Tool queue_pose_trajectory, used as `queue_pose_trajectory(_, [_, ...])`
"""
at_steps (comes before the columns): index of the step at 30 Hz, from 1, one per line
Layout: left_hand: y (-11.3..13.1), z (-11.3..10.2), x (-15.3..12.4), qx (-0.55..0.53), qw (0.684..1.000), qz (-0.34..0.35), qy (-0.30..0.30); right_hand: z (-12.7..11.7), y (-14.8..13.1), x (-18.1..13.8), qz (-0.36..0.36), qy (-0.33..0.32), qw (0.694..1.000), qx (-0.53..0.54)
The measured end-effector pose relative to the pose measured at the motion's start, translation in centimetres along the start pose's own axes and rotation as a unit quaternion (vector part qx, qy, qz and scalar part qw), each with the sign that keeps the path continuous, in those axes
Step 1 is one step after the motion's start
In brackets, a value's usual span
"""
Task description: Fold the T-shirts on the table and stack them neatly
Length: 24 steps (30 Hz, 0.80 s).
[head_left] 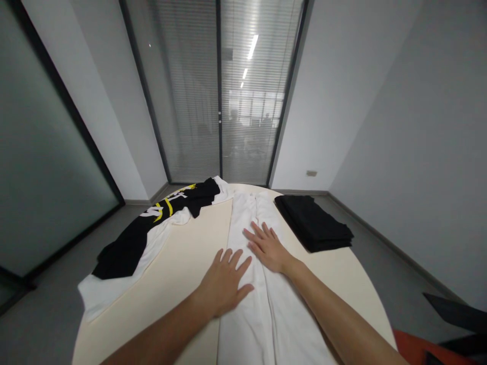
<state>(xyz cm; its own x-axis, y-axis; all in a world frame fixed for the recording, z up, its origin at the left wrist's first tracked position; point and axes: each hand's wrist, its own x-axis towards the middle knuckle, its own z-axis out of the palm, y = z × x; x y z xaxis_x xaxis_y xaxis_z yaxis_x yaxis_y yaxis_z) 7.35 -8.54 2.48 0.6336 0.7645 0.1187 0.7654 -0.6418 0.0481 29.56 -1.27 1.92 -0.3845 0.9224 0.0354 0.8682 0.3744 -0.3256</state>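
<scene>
We're resting our right hand (pixel 268 249), spread, on white cloth (pixel 247 334)!
Left hand (pixel 226 285), also spread, is straddling its left edge, bare tabletop (pixel 182 274) stretching beyond.

Head-worn view, looking forward and down, close to the table (pixel 194 238)

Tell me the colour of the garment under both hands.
The garment is white, seen best in the head view.

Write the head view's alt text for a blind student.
A left hand and right hand rest on white trousers laid along a pale table. Printed black and white clothing lies left; folded black fabric lies right.
</scene>
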Motion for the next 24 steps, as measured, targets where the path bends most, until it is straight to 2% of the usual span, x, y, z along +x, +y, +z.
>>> queue_pose_trajectory(3, [0.4,-0.2,-0.1,0.0,1.0,-0.005,-0.003,0.4,-0.7,0.6,0.027,-0.045,0.998,-0.018])
queue_pose_trajectory(6, [0.3,-0.3,0.0,-0.006,1.0,-0.008,-0.004,0.5,-0.7,1.3,0.047,-0.062,0.996,-0.032])
queue_pose_trajectory(14, [-1.9,0.2,0.6,-0.037,0.999,-0.009,0.024,0.8,0.4,4.4,0.073,-0.042,0.996,-0.042])
queue_pose_trajectory(18, [-2.4,-0.4,0.5,-0.05,0.998,-0.001,0.033,0.8,1.3,6.3,0.085,-0.036,0.995,-0.047])
queue_pose_trajectory(21, [-2.5,-1.8,0.5,-0.075,0.995,0.052,0.032,0.7,2.0,7.6,0.091,-0.025,0.994,-0.053])
queue_pose_trajectory(24, [-2.3,-3.0,0.6,-0.12,0.984,0.134,0.0,0.7,2.6,8.4,0.091,-0.014,0.994,-0.055])
